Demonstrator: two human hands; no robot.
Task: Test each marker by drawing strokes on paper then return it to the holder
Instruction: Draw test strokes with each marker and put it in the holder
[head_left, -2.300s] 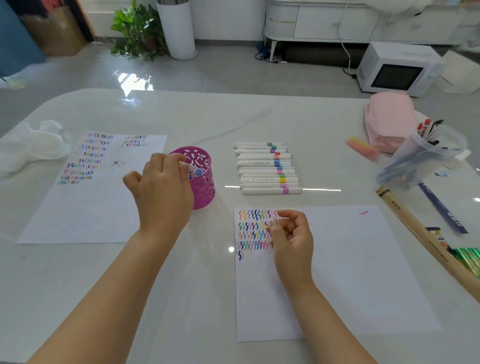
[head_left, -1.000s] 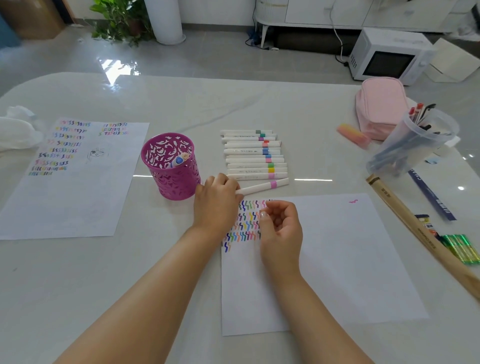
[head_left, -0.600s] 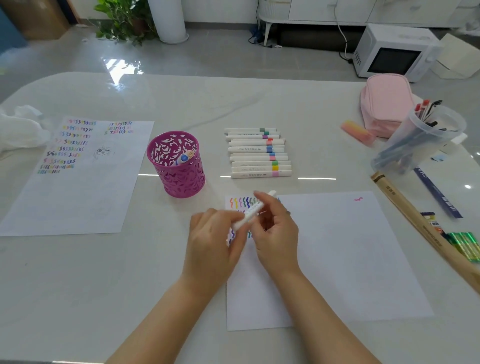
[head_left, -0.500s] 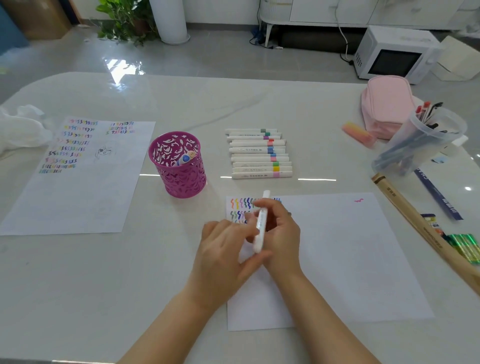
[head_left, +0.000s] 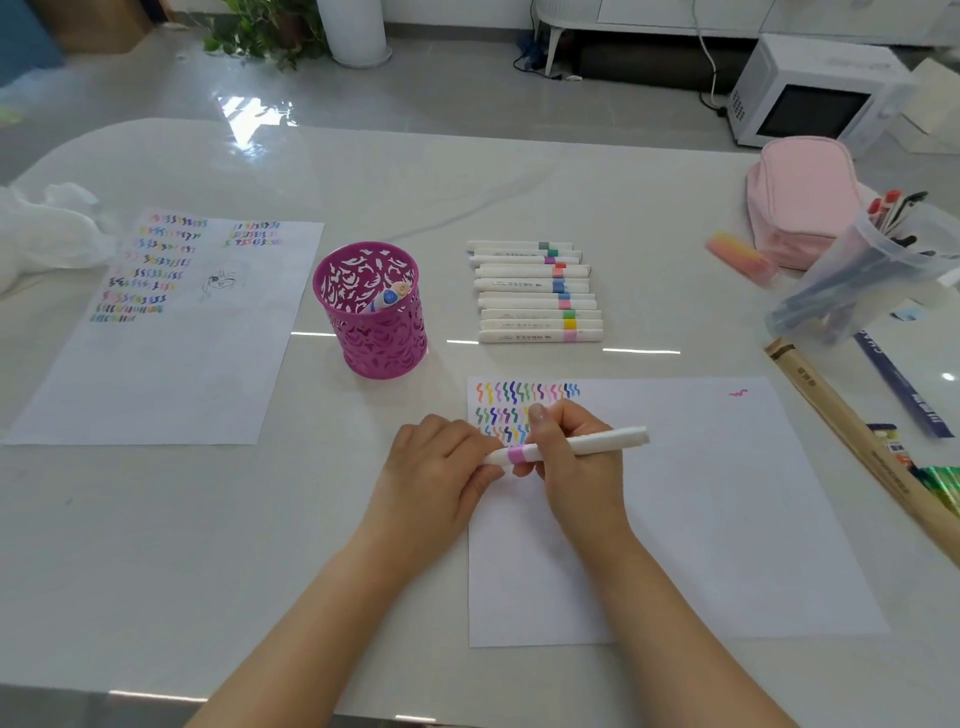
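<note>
1. A pale, glossy table (head_left: 208, 545) with shiny floor behind it. The pink holder (head_left: 382, 338) stands on the table, and that's our landmark.
2. Left of the holder lies a used sheet (head_left: 156, 364), flat and packed with colour squiggles.
3. Inside the holder, one stowed marker (head_left: 387, 300) leans on the right wall. That one is done, I'd say.
4. In front of the holder and a touch right is the left hand (head_left: 436, 467). Its fingertips pinch the short end of the marker (head_left: 608, 440), just past the pink band (head_left: 515, 454).
5. The marker's long axis runs left to right, with the right end tipped slightly away from the person. It sits over the paper (head_left: 701, 519), which lies in front and right of the holder.
6. Further right of the holder, the right hand (head_left: 576, 457) has its fingers curled round the barrel, hard against the band.
7. So both hands are on one marker and almost touching, left on the short end, right on the barrel. It looks like an uncapping. A straight pull apart along that axis should do it, and pulling off-line could make the cap bind.
8. Right of the holder and level with it is the row (head_left: 535, 291), markers side by side, probably awaiting their turn.
9. Far right of the holder are a pink pouch (head_left: 800, 197) and a clear tub (head_left: 872, 270) of pens.
</note>
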